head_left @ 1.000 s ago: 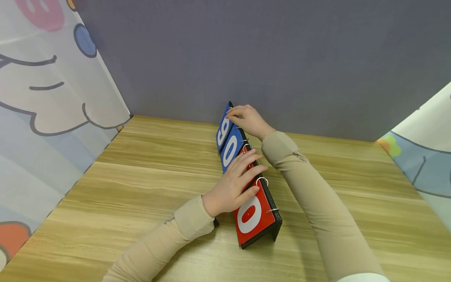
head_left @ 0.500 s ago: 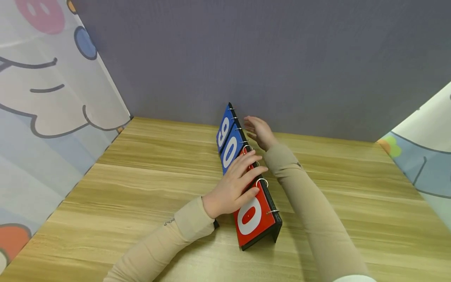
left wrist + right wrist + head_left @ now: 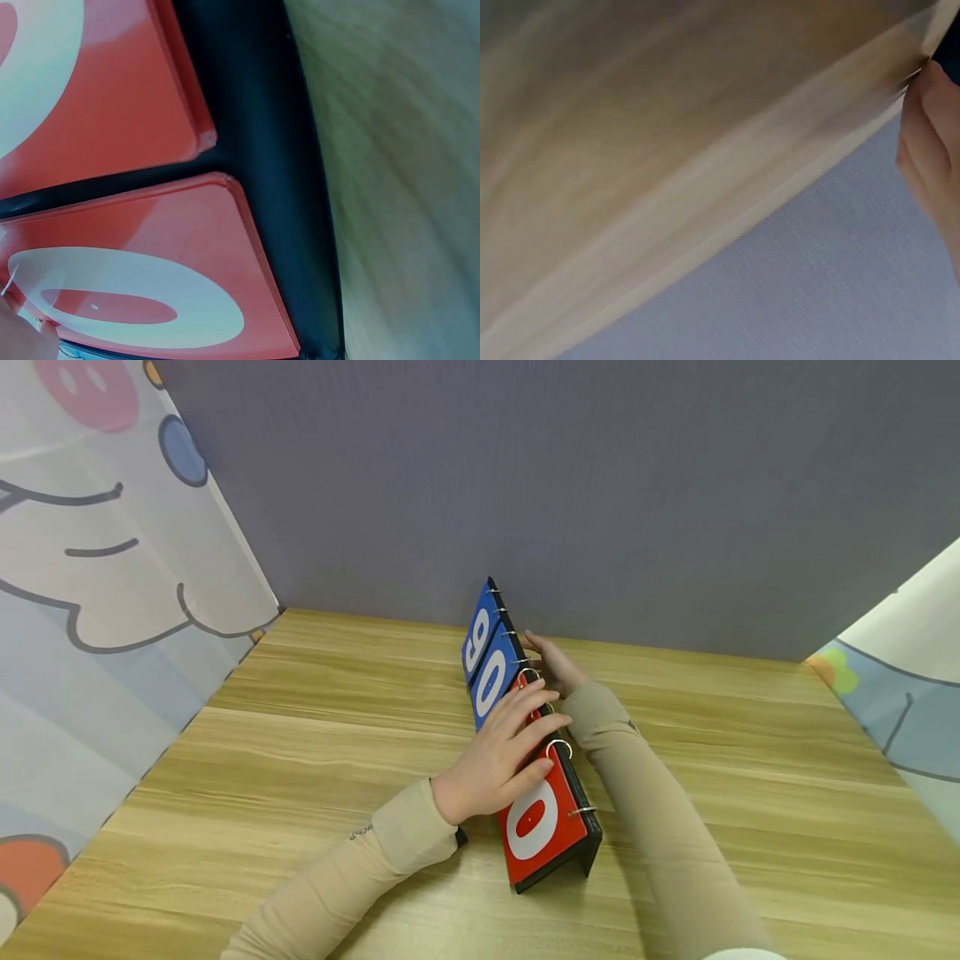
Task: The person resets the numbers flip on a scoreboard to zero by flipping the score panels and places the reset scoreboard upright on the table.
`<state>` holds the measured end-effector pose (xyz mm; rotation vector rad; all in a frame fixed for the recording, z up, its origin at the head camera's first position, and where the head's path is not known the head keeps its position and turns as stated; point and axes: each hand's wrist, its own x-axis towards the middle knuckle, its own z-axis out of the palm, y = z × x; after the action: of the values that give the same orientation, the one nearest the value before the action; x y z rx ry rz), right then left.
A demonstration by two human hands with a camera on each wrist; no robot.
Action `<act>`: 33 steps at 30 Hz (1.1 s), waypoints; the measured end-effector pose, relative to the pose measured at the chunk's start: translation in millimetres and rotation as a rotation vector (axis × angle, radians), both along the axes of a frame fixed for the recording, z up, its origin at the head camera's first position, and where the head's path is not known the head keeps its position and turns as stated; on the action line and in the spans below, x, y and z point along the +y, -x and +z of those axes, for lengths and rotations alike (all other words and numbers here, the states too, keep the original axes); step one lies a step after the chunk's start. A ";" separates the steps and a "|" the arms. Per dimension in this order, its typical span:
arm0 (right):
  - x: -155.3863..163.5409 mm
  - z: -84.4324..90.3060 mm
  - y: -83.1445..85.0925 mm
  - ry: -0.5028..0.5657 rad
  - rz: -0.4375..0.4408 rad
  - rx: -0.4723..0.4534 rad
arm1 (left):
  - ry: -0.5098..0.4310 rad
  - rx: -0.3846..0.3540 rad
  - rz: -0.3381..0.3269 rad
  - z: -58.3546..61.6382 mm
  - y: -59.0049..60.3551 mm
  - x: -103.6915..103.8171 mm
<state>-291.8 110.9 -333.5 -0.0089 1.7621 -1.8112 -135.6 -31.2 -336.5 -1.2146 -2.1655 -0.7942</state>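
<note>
A tabletop flip scoreboard [image 3: 577, 802] stands on the wooden table [image 3: 300, 735], running away from me. Its two far cards are blue [image 3: 489, 670], its near ones red, the nearest showing a white 0 [image 3: 534, 822]. My left hand [image 3: 517, 735] lies flat on the second red card, fingers straight and reaching the ring binding. My right hand [image 3: 553, 662] sits low behind the board beside the blue cards, fingers relaxed and holding nothing. In the left wrist view the red cards [image 3: 150, 300] and black base [image 3: 255, 150] fill the frame. A blurred right wrist view catches only fingers [image 3: 930, 142] at its edge.
A grey wall [image 3: 562, 485] closes off the table's far edge just behind the scoreboard. Cartoon-printed curtains hang at the left [image 3: 97, 568] and right [image 3: 900, 693] sides. Bare wood lies on both sides of the board.
My right hand has left the top of the far blue card and dropped down behind the board, closer to me. The left hand and scoreboard have not moved.
</note>
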 end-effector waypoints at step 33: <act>22.2 -43.9 46.0 0.480 -0.367 -0.219 | -0.005 -0.005 -0.001 0.0 0.1 0.1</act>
<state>-337.8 133.1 -377.4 0.3269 1.2013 -2.3598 -135.7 -31.2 -336.5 -1.2119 -2.1662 -0.8035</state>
